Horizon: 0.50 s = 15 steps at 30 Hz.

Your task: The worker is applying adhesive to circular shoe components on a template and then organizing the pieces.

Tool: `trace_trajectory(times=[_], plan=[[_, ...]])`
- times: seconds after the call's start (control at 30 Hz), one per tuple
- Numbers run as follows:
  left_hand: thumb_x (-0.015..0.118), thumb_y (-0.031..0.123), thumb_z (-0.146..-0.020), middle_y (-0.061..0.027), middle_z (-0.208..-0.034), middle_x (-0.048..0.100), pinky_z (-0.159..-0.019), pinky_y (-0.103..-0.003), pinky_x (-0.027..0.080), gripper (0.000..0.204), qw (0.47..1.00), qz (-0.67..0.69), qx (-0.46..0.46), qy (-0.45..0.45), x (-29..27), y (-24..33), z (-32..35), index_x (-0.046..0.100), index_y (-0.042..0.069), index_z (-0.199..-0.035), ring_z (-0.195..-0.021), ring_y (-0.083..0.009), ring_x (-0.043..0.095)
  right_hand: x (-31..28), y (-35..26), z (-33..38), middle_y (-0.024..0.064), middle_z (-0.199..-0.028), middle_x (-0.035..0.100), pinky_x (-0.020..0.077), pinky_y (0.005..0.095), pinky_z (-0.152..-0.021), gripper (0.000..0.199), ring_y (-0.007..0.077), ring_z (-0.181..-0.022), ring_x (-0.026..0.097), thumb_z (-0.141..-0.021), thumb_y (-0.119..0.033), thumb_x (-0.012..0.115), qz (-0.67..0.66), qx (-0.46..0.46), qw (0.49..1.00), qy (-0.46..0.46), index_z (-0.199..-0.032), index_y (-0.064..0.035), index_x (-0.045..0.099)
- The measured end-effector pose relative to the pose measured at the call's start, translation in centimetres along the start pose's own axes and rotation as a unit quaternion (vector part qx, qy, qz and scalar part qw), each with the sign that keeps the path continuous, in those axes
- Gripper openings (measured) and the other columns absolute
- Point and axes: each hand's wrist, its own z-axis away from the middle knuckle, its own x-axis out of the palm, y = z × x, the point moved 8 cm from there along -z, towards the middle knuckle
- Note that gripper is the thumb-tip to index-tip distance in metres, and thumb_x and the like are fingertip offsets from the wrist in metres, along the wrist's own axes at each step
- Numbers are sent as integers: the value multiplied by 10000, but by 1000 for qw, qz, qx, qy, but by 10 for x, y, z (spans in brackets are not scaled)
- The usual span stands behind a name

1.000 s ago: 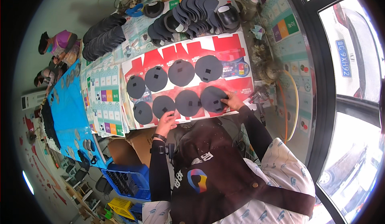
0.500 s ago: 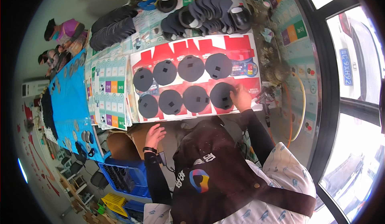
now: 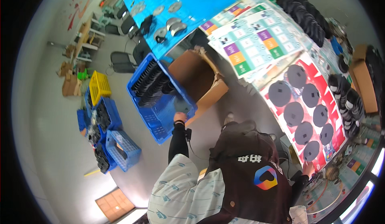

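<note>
Workshop floor: blue crate of stacked dark discs beside cardboard box. Left hand grips one disc; apparently thin, light, stiff; hold by rim. Right hand rests on table; grip indeterminate.

One head-worn fisheye looks steeply down, seemingly tilted leftward, over floor and table.

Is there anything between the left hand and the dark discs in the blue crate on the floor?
Nothing visible. The left hand is over the blue crate, touching a grey disc at its rim; the stacked dark discs lie uncovered.
</note>
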Motion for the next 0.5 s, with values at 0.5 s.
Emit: trace_trajectory(times=[0.5], plan=[[663,362,-844,-173,-822,733,-749,-509,568,358,982,167,-87,27,39,-65,-106,701,30,-718,-802,-335,730,387,-355,185,88,-832,696,537,249,-591,142,156,-691,690,-971,-60,577,222,-197,949,-103,-1072,25,629]])
